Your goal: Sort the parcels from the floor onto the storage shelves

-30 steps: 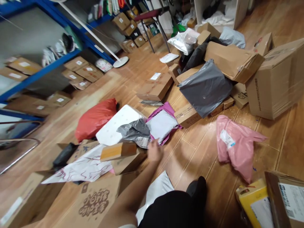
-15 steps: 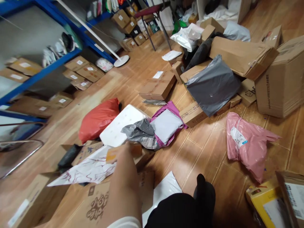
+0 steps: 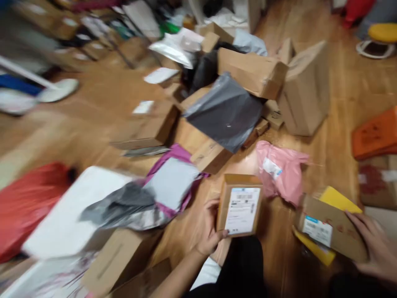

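My left hand [image 3: 211, 229] is closed around the left side of a small cardboard box [image 3: 223, 207], its thumb on the front. A white printed shipping label [image 3: 242, 211] covers most of the face turned toward me. At the right, my right hand [image 3: 374, 244] grips the edge of a flat brown cardboard package [image 3: 344, 236] with a blue-and-white label. That package is tilted over a yellow package [image 3: 333, 198], which shows above and below it. A pink plastic mailer bag [image 3: 281, 176] lies on the floor just beyond, between my two hands.
Parcels cover the wooden floor: a dark grey bag [image 3: 225, 111], a large carton [image 3: 305, 91], a purple bag [image 3: 167, 159], a white foam-like slab [image 3: 71, 207] and a red bag [image 3: 34, 203]. An orange package [image 3: 375, 134] and yellow stool [image 3: 384, 33] are at the right.
My view has swung right. My left hand has come from the parcels at left, now holding the small labelled box upright before me. My right hand has appeared, gripping the brown package.
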A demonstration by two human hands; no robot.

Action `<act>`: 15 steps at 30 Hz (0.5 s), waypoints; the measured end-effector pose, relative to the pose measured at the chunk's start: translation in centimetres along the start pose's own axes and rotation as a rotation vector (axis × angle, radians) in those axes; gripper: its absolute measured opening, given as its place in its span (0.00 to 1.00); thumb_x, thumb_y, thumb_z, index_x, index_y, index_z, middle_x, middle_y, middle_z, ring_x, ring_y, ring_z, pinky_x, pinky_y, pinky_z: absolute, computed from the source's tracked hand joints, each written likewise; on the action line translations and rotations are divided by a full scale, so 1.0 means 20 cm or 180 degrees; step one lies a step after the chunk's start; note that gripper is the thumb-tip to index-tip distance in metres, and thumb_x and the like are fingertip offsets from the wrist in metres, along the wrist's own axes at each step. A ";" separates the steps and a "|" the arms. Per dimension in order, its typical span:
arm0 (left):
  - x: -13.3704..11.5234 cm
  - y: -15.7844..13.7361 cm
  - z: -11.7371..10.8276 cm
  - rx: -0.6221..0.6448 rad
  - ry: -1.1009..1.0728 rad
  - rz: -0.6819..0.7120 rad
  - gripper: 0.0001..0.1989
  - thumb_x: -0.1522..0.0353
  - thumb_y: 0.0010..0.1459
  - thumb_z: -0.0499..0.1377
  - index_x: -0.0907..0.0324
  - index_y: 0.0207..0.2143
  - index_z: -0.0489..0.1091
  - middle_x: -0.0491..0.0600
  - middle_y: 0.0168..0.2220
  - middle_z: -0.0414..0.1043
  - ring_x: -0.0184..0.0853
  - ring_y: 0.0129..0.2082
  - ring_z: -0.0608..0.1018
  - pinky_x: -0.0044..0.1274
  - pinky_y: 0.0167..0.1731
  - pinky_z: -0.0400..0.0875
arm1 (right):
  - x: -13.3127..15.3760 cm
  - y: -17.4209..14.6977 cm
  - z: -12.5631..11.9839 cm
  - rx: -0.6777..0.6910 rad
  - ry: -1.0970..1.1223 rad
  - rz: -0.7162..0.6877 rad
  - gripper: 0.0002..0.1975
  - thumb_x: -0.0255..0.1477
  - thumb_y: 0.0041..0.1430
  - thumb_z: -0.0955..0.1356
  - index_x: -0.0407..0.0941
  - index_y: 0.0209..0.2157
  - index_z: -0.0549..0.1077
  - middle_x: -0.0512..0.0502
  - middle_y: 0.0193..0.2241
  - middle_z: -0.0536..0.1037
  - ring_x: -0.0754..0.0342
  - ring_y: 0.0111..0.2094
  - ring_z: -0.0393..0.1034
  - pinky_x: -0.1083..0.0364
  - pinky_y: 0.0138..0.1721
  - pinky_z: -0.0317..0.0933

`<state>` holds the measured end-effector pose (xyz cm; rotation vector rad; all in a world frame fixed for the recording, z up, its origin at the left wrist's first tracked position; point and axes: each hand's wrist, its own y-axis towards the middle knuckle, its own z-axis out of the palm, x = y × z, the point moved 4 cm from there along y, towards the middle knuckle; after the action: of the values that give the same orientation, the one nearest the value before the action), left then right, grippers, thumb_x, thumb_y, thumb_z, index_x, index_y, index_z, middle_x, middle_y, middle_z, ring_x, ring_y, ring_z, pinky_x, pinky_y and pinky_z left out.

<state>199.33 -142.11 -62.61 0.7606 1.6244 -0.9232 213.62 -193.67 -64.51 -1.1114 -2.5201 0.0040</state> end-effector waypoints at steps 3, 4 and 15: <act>-0.07 0.07 0.38 0.1385 -0.1003 -0.0641 0.42 0.51 0.40 0.70 0.47 0.57 0.57 0.51 0.54 0.66 0.53 0.54 0.73 0.40 0.51 0.70 | 0.07 0.04 -0.06 0.0215 0.0143 0.0159 0.65 0.32 0.43 0.76 0.50 0.76 0.38 0.31 0.63 0.64 0.27 0.63 0.62 0.31 0.62 0.62; -0.09 0.10 0.48 0.1735 -0.1186 -0.0750 0.42 0.52 0.41 0.69 0.47 0.58 0.59 0.50 0.53 0.68 0.51 0.52 0.74 0.39 0.49 0.71 | 0.07 0.05 -0.07 0.0256 0.0221 0.0264 0.65 0.32 0.42 0.77 0.49 0.76 0.39 0.30 0.64 0.63 0.28 0.64 0.61 0.31 0.64 0.60; -0.29 0.30 1.29 0.3770 0.0438 0.0000 0.30 0.48 0.58 0.63 0.52 0.58 0.77 0.57 0.66 0.70 0.55 0.69 0.66 0.46 0.71 0.54 | 0.00 0.06 0.06 -0.0263 0.1165 0.0103 0.68 0.45 0.42 0.81 0.40 0.74 0.43 0.22 0.67 0.57 0.25 0.70 0.50 0.27 0.69 0.47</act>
<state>218.14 -161.73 -61.45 1.6225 1.0582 -1.8809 214.00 -192.68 -65.71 -1.0731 -2.1923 -0.2723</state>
